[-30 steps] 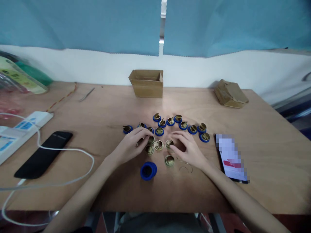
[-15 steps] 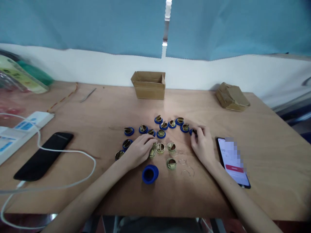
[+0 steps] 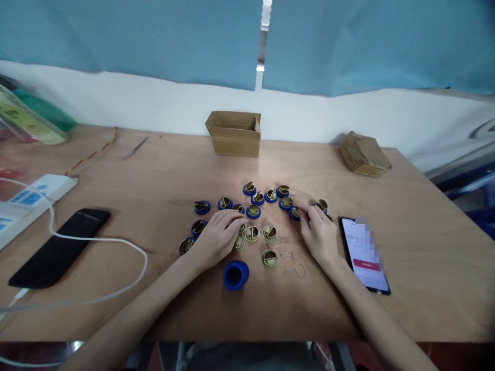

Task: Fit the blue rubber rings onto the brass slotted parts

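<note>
Several small brass discs in blue rings [image 3: 253, 211] lie in a loose arc on the wooden table [image 3: 162, 175]. Bare brass discs [image 3: 269, 257] sit nearer me, beside a stack of blue rings [image 3: 235, 274] and thin clear rings [image 3: 294, 270]. My left hand [image 3: 216, 237] rests palm down over the discs at the middle, fingers curled onto them. My right hand [image 3: 319, 232] lies on the right end of the arc, fingertips pinched on a blue-ringed disc [image 3: 296, 212]. What lies under either palm is hidden.
An open cardboard box [image 3: 233, 133] stands at the back, a crumpled brown packet [image 3: 364, 154] at the back right. A lit phone [image 3: 363, 253] lies right of my right hand. A black phone [image 3: 58, 246], white cable [image 3: 116, 242] and power strip [image 3: 34, 193] lie left.
My right hand moved from the middle discs out to the right end of the arc and took hold of a blue-ringed disc. My left hand slid slightly toward me, uncovering two discs at its left.
</note>
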The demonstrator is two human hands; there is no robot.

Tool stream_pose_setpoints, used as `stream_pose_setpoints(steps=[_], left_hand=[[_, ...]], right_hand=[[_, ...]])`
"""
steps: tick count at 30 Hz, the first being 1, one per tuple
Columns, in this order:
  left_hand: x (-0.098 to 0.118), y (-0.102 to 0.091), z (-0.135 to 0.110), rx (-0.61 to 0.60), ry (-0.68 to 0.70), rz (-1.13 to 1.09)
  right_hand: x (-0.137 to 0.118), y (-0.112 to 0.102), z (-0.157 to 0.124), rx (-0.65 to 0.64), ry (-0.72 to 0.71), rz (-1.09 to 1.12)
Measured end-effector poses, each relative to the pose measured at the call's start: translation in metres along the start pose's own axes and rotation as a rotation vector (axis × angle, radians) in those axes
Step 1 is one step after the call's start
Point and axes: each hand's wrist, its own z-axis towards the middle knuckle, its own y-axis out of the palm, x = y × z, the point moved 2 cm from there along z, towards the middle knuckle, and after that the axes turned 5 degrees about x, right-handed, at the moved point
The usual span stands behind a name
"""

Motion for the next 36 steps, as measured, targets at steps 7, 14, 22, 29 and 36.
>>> stream_pose_setpoints(steps=[7,14,22,29,36], left_hand=[[0.018,-0.02,0.006,0.127,-0.001,-0.19],[0.037,-0.033,0.001,-0.073,-0.155,-0.563],[0.046,-0.031,-0.001,-0.026,-0.283,-0.7],[0.047,-0.029,-0.001,0.032,-0.208,-0.581],[0.057,-0.028,-0.001,0.095,-0.042,-0.513]], right_hand=[[-0.055,-0.026,-0.018,0.191,-0.241,0.345],[-0.083,-0.032,-0.037,0.244,-0.419,0.482],[-0.085,-0.03,-0.036,0.094,-0.538,0.495],[-0.088,-0.028,-0.03,0.066,-0.457,0.564],[-0.085,-0.028,-0.031,0.12,-0.402,0.57]])
